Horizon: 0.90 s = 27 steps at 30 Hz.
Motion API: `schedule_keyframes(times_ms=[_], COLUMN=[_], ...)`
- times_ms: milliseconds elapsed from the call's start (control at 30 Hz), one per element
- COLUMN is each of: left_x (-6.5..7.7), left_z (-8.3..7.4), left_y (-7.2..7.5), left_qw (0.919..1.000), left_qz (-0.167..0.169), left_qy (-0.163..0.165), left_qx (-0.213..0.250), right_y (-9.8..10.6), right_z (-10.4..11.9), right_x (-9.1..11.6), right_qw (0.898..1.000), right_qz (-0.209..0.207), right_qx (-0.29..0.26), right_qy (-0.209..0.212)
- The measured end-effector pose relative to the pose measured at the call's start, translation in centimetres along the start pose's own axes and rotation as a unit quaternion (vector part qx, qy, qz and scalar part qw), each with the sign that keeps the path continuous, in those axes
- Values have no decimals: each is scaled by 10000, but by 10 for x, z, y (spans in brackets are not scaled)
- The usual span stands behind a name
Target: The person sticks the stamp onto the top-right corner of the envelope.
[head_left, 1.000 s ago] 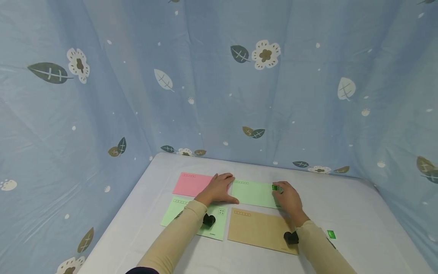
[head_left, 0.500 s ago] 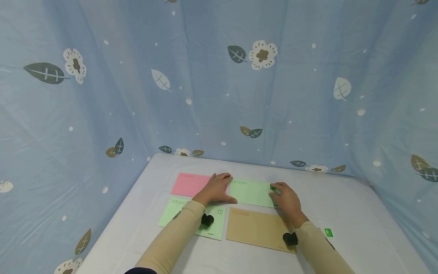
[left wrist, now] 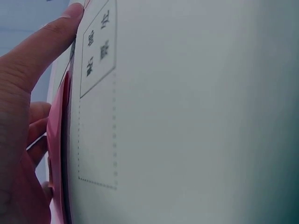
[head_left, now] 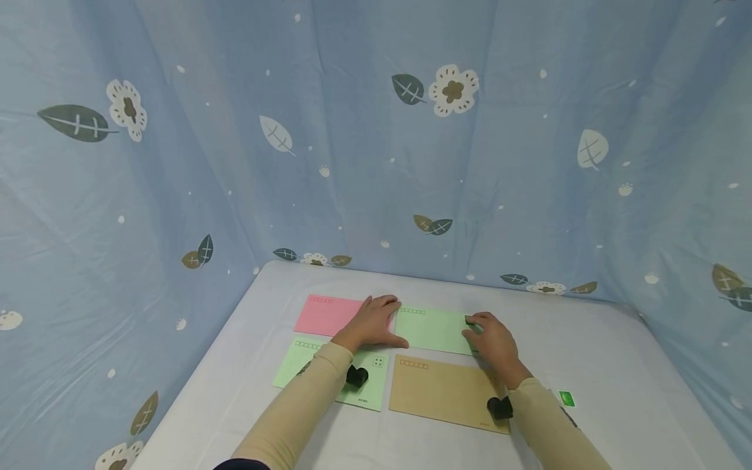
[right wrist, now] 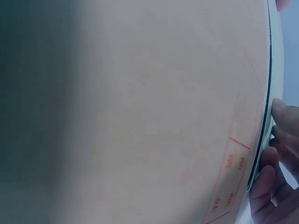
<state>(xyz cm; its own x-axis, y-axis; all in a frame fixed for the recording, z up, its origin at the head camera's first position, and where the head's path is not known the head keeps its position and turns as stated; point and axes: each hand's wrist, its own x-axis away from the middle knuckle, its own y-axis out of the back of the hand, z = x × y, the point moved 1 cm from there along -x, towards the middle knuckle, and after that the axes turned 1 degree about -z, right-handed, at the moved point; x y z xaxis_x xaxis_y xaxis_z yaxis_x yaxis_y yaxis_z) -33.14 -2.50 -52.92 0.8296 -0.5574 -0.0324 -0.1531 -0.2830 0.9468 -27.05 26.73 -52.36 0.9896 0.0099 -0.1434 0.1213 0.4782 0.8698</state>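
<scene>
My left hand [head_left: 371, 325] lies spread over the right part of a pink envelope [head_left: 326, 314], its fingertips and thumb by the left edge of a far green envelope [head_left: 435, 329]. In the left wrist view the thumb stretches beyond a printed stamp box. At that green envelope's upper right corner, my right hand [head_left: 493, 339] pinches a small green stamp [head_left: 468, 320], seen nearly edge-on between finger and thumb. The right wrist view shows curled fingers [right wrist: 268, 179] at the envelope's edge; the stamp is hidden there.
A second green envelope [head_left: 299, 369] lies near left, under the left forearm. A brown envelope [head_left: 440, 391] lies near right, partly under the right forearm. Another green stamp [head_left: 566, 399] is on the white table [head_left: 623, 365] beside the right sleeve. A patterned blue curtain [head_left: 364, 163] surrounds the table.
The stamp's green face, plain to see a second ago, has tilted to a thin dark sliver at the right fingertips. The left hand stays in place.
</scene>
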Motion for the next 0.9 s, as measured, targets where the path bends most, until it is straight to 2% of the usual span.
schedule_keyframes(times_ms=[900], left_x=[1], left_z=[-2], left_y=[1], left_qw=[10000], left_qz=[-13], left_qy=[-4], left_qx=[-71], right_y=[0], right_z=[-1], right_x=[0], right_qw=[9997], right_qz=[218], right_qx=[111], right_qy=[48])
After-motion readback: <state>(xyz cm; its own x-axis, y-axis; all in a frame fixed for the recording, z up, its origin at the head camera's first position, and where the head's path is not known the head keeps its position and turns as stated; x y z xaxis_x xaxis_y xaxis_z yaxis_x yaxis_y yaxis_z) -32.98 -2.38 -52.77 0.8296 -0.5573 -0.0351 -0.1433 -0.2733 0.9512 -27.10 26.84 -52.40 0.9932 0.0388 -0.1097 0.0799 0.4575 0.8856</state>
